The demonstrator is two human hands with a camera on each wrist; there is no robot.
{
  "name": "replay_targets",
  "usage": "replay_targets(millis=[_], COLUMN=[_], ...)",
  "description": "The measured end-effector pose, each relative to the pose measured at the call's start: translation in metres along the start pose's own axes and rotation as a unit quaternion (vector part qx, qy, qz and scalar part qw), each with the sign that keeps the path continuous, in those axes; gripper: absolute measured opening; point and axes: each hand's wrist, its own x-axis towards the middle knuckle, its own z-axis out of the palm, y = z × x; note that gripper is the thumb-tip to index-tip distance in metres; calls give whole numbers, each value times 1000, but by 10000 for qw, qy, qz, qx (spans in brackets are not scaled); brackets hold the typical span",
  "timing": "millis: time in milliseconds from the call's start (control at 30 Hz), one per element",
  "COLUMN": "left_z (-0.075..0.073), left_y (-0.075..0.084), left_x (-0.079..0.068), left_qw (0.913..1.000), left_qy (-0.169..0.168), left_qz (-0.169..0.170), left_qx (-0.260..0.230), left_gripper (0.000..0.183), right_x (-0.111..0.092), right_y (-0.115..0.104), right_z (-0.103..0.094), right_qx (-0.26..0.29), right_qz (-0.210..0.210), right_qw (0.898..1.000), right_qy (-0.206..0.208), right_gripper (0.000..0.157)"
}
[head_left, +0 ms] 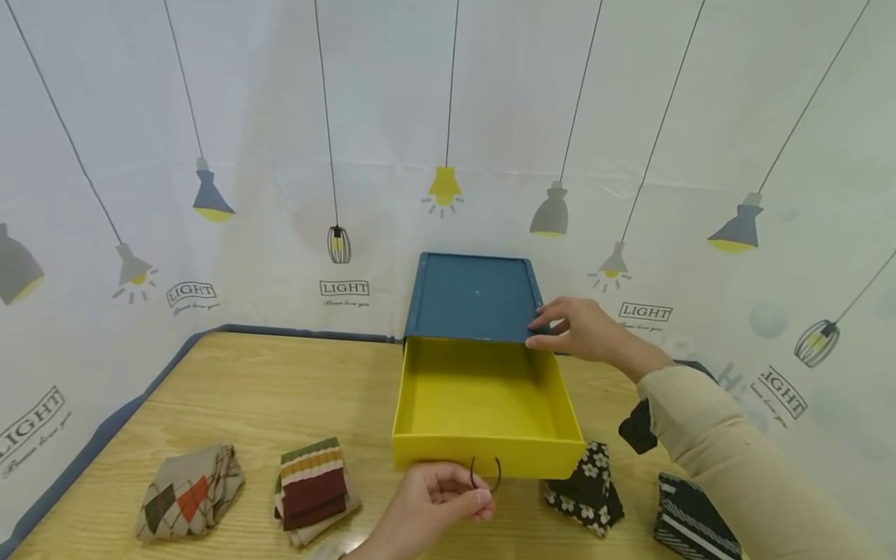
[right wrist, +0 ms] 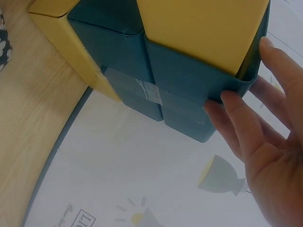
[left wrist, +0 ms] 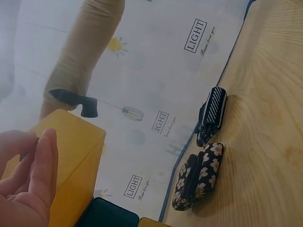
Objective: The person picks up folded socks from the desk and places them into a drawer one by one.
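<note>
A yellow drawer (head_left: pixel 490 455) stands pulled far out of a blue case (head_left: pixel 476 295), its inside bare. In front of it, my left hand (head_left: pixel 444 498) pinches the thin dark loop handle (head_left: pixel 498 470); the left wrist view shows thumb and fingertips together beside the drawer (left wrist: pixel 78 161). At the case's front right corner is my right hand (head_left: pixel 577 330), its thumb and fingers gripping the edge. In the right wrist view the fingertips (right wrist: pixel 232 97) lie against the teal case wall (right wrist: pixel 189 71).
Folded cloths lie on the wooden table (head_left: pixel 280 389): an argyle one (head_left: pixel 189 494) and a striped one (head_left: pixel 315 490) at left, a floral one (head_left: pixel 588 490) and a black-and-white one (head_left: pixel 693 517) at right. Another teal case (right wrist: pixel 113 47) is taped alongside. A lamp-printed curtain hangs behind.
</note>
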Motion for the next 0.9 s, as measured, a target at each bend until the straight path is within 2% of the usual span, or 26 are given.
replay_targets(millis=[200, 500, 600, 733, 800, 900], left_z=[0, 1, -5, -19, -28, -45], left_y=[0, -7, -7, 2, 11, 27], left_x=[-7, -12, -12, -18, -23, -34], left_qw=[9999, 9997, 9989, 9933, 9890, 9828], left_qy=[-79, 49, -294, -1053, -1430, -1777], left_qz=[-69, -187, -243, -320, -331, -313], left_qx=[-126, -155, -288, -354, -180, 391], left_gripper=[30, 27, 29, 37, 41, 40], right_x=[0, -1, -2, -3, -2, -1], right_y=[-1, 0, 1, 1, 1, 1], right_z=[-1, 1, 2, 3, 2, 2], right_qx=[4, 17, 26, 56, 60, 33], right_qz=[7, 10, 32, 36, 39, 32], right_qw=[10000, 10000, 10000, 10000, 10000, 10000], right_qy=[-2, 32, 36, 11, -3, 14], right_gripper=[31, 31, 31, 31, 31, 31])
